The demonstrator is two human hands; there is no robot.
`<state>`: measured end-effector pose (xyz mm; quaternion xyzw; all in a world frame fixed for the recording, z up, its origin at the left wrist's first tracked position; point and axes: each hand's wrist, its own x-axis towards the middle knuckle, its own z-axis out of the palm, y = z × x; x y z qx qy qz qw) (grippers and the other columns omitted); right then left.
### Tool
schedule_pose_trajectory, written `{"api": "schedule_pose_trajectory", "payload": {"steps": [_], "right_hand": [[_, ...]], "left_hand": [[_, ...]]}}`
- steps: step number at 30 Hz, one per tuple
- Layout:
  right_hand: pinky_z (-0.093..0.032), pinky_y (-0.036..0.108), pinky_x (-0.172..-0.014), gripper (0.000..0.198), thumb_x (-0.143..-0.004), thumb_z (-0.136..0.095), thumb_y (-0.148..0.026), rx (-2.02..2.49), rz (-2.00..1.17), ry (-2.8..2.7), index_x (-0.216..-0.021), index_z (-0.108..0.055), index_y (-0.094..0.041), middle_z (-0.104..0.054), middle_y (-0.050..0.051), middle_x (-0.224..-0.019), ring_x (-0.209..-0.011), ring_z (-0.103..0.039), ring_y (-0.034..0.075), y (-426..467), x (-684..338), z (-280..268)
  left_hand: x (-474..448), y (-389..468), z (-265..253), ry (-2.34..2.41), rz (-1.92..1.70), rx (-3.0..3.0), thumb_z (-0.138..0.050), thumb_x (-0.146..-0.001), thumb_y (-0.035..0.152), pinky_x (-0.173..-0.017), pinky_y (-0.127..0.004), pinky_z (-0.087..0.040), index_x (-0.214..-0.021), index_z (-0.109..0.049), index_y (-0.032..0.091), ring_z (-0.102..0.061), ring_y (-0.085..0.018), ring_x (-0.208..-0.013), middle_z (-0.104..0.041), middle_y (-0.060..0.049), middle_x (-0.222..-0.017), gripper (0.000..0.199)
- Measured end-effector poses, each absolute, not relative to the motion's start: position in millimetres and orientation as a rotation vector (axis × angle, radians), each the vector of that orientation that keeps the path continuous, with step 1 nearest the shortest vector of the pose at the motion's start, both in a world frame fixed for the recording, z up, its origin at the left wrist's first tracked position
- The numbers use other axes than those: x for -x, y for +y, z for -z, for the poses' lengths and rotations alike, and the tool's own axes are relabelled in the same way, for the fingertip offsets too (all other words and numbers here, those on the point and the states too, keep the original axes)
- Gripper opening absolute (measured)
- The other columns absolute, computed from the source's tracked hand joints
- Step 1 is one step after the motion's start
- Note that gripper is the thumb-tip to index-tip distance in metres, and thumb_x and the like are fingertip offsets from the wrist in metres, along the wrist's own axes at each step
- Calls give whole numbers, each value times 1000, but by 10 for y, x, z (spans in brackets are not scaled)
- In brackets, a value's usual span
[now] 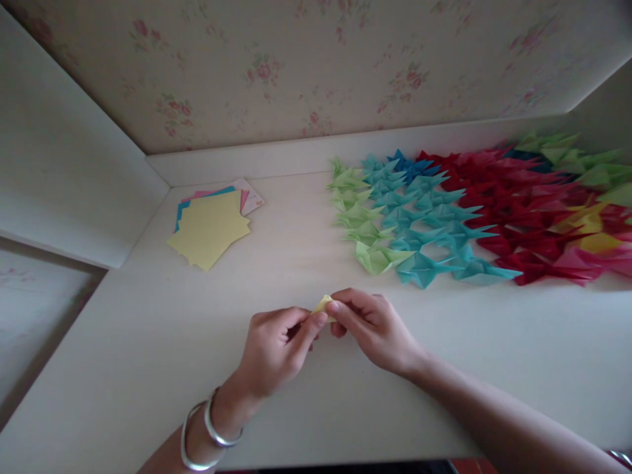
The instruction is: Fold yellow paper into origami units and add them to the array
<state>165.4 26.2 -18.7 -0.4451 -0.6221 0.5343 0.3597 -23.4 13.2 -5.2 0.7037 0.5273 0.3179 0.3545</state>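
Observation:
A small piece of folded yellow paper (323, 304) is held between both hands near the middle of the view, above the white tabletop. My left hand (281, 342) pinches its left and lower side between thumb and fingers. My right hand (368, 326) grips the right side, thumb pressed on the paper. Most of the folded paper is covered by the fingers, so its exact shape cannot be made out. Two silver bangles (210, 428) circle my left wrist.
To the left lies a fanned stack of yellow paper sheets (210, 227) over blue and pink ones. Rows of folded paper cranes in green (378, 257), turquoise (424, 266) and red (538, 263) stand at right. A flowered wall (296, 72) rises behind the white table (123, 349).

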Motion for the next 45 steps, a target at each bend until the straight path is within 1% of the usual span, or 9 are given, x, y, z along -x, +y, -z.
{"api": "schedule_pose_trajectory", "payload": {"steps": [6,12,14,18,20,25,31,38,45], "right_hand": [[-45,22,-58,24,-102,-43,-33,1137,-1253,-1682,-91,-59,-18,-61,0,-66,-59,-58,12,246,-1622,206],[-47,23,-58,19,-101,-42,-28,1129,-1203,-1710,-93,-56,-18,-62,1,-69,-61,-62,13,208,-1597,208],[-47,22,-58,18,-101,-43,-28,1120,-1205,-1717,-94,-56,-18,-63,2,-73,-62,-64,13,200,-1602,205],[-45,23,-56,18,-100,-45,-29,1113,-1156,-1777,-91,-57,-18,-60,0,-68,-58,-59,12,202,-1597,209],[-44,22,-55,17,-100,-47,-31,1128,-1196,-1753,-91,-56,-19,-61,-1,-66,-57,-58,12,208,-1584,223],[-48,24,-62,12,-99,-49,-31,1087,-1359,-1701,-103,-53,-21,-69,2,-80,-72,-65,14,204,-1560,254],[-43,22,-55,8,-96,-53,-25,1132,-1261,-1741,-102,-57,-20,-69,1,-75,-66,-62,13,165,-1556,219],[-50,25,-61,19,-96,-55,-33,1147,-1442,-1602,-110,-58,-20,-70,3,-79,-71,-66,16,204,-1544,232],[-50,26,-63,24,-97,-54,-39,1006,-1593,-1454,-104,-60,-17,-65,0,-67,-65,-64,15,213,-1566,168]], "left_hand": [[222,114,118,1438,-815,-2140,-55,-94,26,-47,-25,-27,-55,-47,20,-40,-9,-40,-44,4,-45,41],[211,129,92,1435,-766,-2064,-47,-98,29,-48,-26,-26,-55,-37,21,-36,-10,-42,-34,6,-48,44],[198,139,64,1406,-719,-1999,-44,-100,30,-50,-25,-30,-60,-43,21,-42,-11,-47,-41,5,-51,41],[178,131,34,1303,-646,-1926,-44,-100,29,-55,-23,-37,-86,-58,20,-53,-13,-55,-61,1,-67,22],[176,117,36,1299,-651,-1860,-43,-100,30,-53,-22,-37,-85,-57,20,-52,-12,-52,-60,2,-62,23],[177,97,53,1334,-715,-1640,-43,-101,34,-50,-20,-37,-78,-54,20,-49,-10,-48,-51,5,-54,29],[135,80,48,1257,-763,-1573,-42,-101,32,-46,-20,-33,-77,-51,21,-43,-9,-45,-45,7,-51,28],[136,108,39,1292,-728,-1504,-39,-102,40,-41,-18,-35,-79,-51,22,-44,-9,-38,-47,8,-47,32],[150,105,20,1165,-698,-1317,-40,-101,45,-34,-16,-28,-79,-55,20,-37,-6,-33,-45,8,-46,36]]}}
